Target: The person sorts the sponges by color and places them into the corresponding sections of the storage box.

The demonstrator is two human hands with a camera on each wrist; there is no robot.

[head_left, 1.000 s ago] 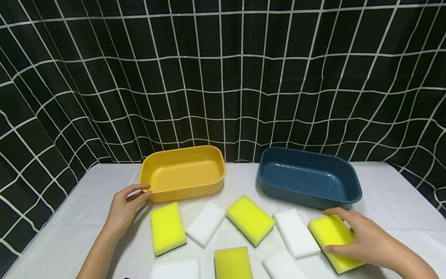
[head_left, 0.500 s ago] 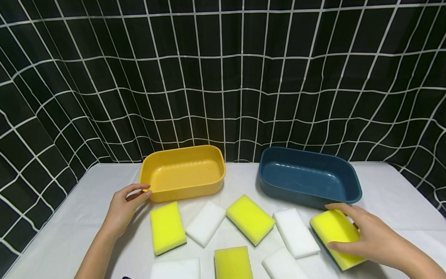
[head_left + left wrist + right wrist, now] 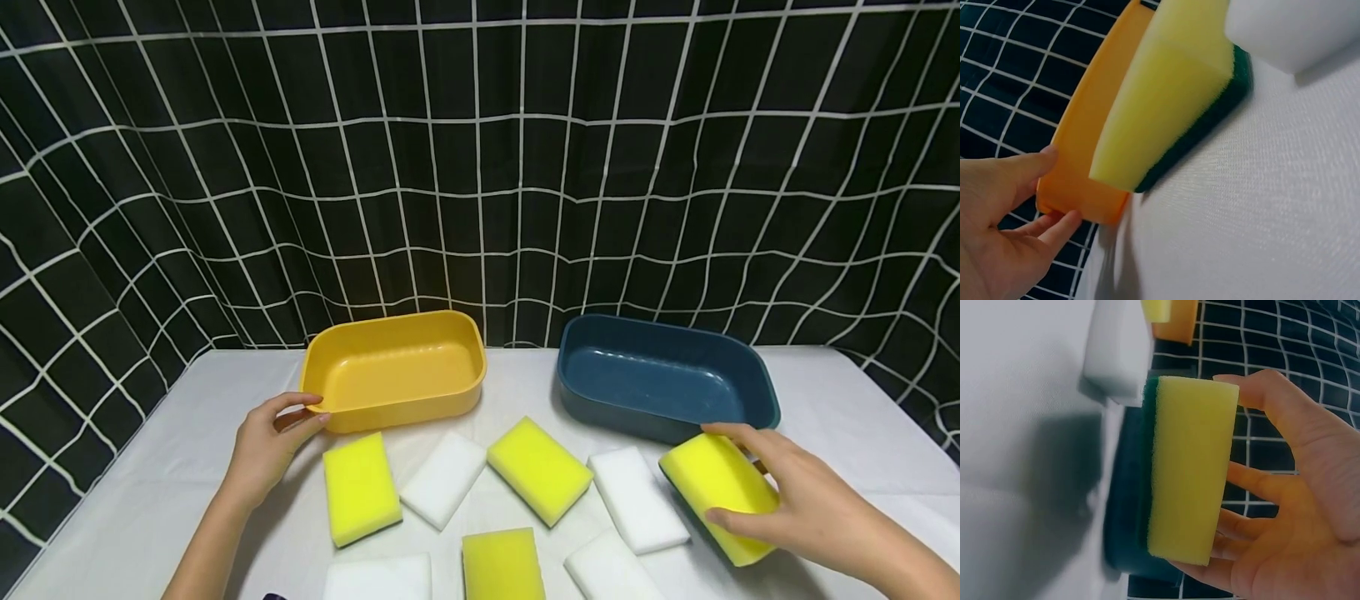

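Yellow foam with a green scouring back, the sponge (image 3: pixel 718 490) is at the lower right of the frame, held by the right hand (image 3: pixel 802 504) between thumb and fingers, probably just off the worktop (image 3: pixel 832 396), though the gap is hard to judge. It should be light, squashable and grippy; grasp opposite edges gently. The left hand (image 3: pixel 262 446) pinches the yellow tub (image 3: pixel 408 414) at its lower-left corner.

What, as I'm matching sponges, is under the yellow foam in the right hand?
The right wrist view shows a dark green layer edge-on beneath the yellow foam, above the white cloth. The layer's downward face is turned away and cannot be seen.
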